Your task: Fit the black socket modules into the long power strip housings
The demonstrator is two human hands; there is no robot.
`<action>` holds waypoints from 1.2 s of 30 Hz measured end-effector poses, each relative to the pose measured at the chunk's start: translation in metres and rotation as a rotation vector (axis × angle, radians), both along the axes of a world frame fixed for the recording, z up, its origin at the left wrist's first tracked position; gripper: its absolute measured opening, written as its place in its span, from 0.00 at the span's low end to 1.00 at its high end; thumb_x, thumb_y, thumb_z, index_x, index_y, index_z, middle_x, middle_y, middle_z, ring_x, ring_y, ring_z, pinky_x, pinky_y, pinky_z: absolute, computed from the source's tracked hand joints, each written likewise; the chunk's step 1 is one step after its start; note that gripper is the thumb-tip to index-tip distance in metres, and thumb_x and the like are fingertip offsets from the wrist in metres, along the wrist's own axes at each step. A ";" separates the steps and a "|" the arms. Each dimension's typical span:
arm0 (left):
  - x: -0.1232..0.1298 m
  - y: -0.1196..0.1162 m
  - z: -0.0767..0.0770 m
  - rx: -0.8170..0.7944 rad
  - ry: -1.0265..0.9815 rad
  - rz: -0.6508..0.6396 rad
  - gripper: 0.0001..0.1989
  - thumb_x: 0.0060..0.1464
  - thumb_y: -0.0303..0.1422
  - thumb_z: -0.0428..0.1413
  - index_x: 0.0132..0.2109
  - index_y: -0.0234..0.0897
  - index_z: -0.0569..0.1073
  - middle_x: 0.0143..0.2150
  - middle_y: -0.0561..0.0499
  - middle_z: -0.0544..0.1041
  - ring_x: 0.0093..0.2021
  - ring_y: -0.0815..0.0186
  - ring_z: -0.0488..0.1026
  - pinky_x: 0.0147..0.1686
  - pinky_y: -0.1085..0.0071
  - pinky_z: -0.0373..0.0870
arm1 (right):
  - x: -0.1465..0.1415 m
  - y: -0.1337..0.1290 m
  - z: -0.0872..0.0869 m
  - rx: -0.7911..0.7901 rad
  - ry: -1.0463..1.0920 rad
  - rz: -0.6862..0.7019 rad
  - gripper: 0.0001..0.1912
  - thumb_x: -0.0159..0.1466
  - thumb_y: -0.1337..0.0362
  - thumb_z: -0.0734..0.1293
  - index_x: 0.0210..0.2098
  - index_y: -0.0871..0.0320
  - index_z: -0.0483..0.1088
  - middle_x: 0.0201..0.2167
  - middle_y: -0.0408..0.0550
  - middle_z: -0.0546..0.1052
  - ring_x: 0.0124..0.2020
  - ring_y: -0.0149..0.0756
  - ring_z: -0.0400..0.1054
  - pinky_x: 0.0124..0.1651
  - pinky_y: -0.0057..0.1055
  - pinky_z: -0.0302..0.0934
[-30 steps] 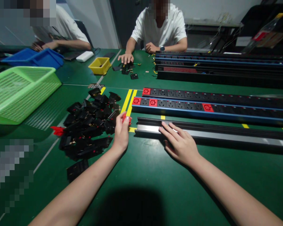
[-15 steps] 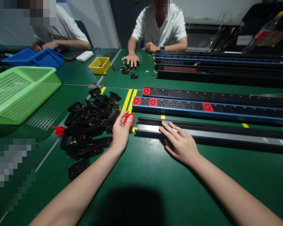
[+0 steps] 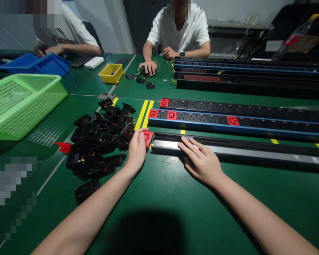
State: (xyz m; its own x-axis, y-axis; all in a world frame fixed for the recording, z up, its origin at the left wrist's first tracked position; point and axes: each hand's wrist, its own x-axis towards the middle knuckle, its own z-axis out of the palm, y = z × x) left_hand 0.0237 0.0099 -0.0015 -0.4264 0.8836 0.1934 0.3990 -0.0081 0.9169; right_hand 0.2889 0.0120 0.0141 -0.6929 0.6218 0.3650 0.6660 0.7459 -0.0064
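Seemingly at the lining-up step, the left hand (image 3: 136,150) pinches the red socket (image 3: 149,137) at nine o'clock of the rail (image 3: 166,144), where the right hand (image 3: 204,162) rests, fingers spread; entry calls for squareness.

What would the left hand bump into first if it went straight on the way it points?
The left hand would probably push its red socket against the near end of the black-and-silver rail, though depth is unclear.
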 end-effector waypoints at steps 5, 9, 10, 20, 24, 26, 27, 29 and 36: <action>0.001 0.000 -0.001 -0.012 0.008 -0.030 0.17 0.66 0.42 0.43 0.49 0.41 0.73 0.46 0.48 0.76 0.46 0.62 0.73 0.49 0.65 0.67 | -0.001 0.000 0.001 0.006 -0.004 -0.003 0.35 0.65 0.66 0.62 0.70 0.52 0.51 0.69 0.43 0.57 0.67 0.45 0.56 0.56 0.42 0.64; 0.001 0.000 -0.001 -0.028 0.019 -0.067 0.16 0.65 0.41 0.44 0.49 0.42 0.72 0.46 0.48 0.76 0.46 0.62 0.73 0.49 0.64 0.67 | -0.001 -0.001 0.001 0.002 -0.004 -0.005 0.36 0.65 0.66 0.63 0.71 0.52 0.50 0.69 0.43 0.57 0.67 0.44 0.56 0.57 0.42 0.63; 0.002 0.000 -0.001 -0.034 0.020 -0.071 0.16 0.65 0.41 0.44 0.50 0.42 0.72 0.46 0.48 0.76 0.45 0.62 0.72 0.49 0.64 0.67 | -0.001 -0.001 0.001 0.001 -0.005 -0.007 0.36 0.65 0.66 0.63 0.71 0.51 0.49 0.69 0.43 0.57 0.67 0.44 0.56 0.57 0.42 0.63; 0.003 -0.002 -0.002 -0.038 0.033 -0.040 0.19 0.66 0.45 0.42 0.53 0.41 0.69 0.46 0.47 0.75 0.45 0.62 0.72 0.49 0.64 0.67 | -0.001 -0.001 0.001 -0.005 -0.016 -0.015 0.34 0.65 0.66 0.62 0.69 0.52 0.52 0.69 0.42 0.56 0.67 0.43 0.56 0.56 0.41 0.63; 0.005 -0.005 -0.003 -0.065 0.057 -0.068 0.18 0.66 0.45 0.43 0.54 0.41 0.68 0.48 0.46 0.75 0.48 0.60 0.72 0.51 0.63 0.66 | -0.002 -0.001 0.001 0.000 0.000 -0.011 0.37 0.64 0.67 0.63 0.70 0.51 0.50 0.69 0.43 0.57 0.66 0.44 0.57 0.56 0.41 0.64; 0.006 -0.006 -0.003 -0.075 0.088 -0.080 0.18 0.66 0.44 0.43 0.53 0.41 0.68 0.48 0.46 0.74 0.49 0.60 0.72 0.52 0.61 0.66 | -0.001 0.000 0.001 -0.003 0.004 -0.008 0.37 0.64 0.67 0.63 0.71 0.51 0.49 0.69 0.43 0.58 0.66 0.44 0.57 0.56 0.41 0.64; 0.006 -0.006 -0.003 -0.072 0.113 -0.083 0.17 0.66 0.44 0.43 0.53 0.41 0.69 0.48 0.46 0.73 0.50 0.59 0.71 0.53 0.61 0.65 | -0.001 0.000 0.001 -0.007 0.003 -0.006 0.38 0.64 0.67 0.63 0.71 0.51 0.48 0.69 0.43 0.58 0.66 0.44 0.57 0.56 0.41 0.64; 0.006 -0.006 -0.002 -0.052 0.167 -0.077 0.17 0.66 0.43 0.43 0.51 0.41 0.70 0.49 0.45 0.71 0.53 0.59 0.70 0.56 0.60 0.64 | -0.001 0.000 0.002 -0.013 0.001 -0.004 0.38 0.64 0.67 0.63 0.71 0.50 0.48 0.69 0.43 0.58 0.66 0.44 0.57 0.56 0.41 0.65; 0.005 -0.006 0.003 -0.045 0.117 -0.110 0.19 0.60 0.45 0.53 0.53 0.41 0.75 0.43 0.48 0.73 0.43 0.62 0.73 0.46 0.65 0.70 | -0.001 -0.001 0.001 -0.024 0.003 -0.003 0.35 0.65 0.67 0.62 0.70 0.52 0.52 0.69 0.42 0.57 0.67 0.43 0.56 0.58 0.40 0.64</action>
State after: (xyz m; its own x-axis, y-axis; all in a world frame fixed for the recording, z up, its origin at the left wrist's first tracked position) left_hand 0.0291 0.0040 0.0015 -0.3034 0.9327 0.1951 0.5020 -0.0176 0.8647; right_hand 0.2880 0.0114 0.0156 -0.6902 0.6322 0.3521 0.6680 0.7437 -0.0259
